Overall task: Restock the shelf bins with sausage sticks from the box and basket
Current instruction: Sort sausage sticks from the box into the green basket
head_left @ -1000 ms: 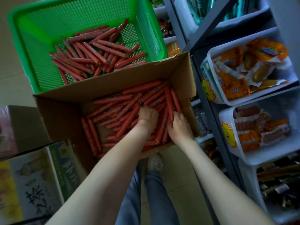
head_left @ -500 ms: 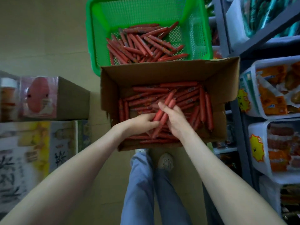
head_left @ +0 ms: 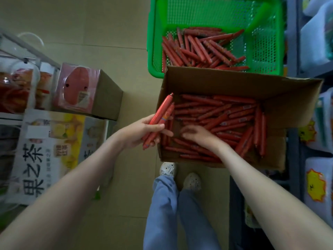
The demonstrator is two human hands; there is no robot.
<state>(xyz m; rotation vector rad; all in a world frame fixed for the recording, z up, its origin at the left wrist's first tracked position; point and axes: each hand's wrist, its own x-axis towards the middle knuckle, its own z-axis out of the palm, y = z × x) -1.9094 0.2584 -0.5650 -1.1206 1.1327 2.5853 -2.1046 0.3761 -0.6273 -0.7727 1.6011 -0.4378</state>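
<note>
Left hand had its fingers curled round a few red plastic-cased sausage sticks, at 9 o'clock of the open brown cardboard box. Right hand was down among the loose ones, too blurred to tell its fingers. More lay in the green mesh plastic basket at 12. Risk: the bundle fanning and one dropping to the floor, since the ends poked well past the grip. Printed white drinks carton at 8 read 果之茶.

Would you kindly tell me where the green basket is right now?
In the head view, the green basket sits upper right, just beyond the cardboard box.
</note>
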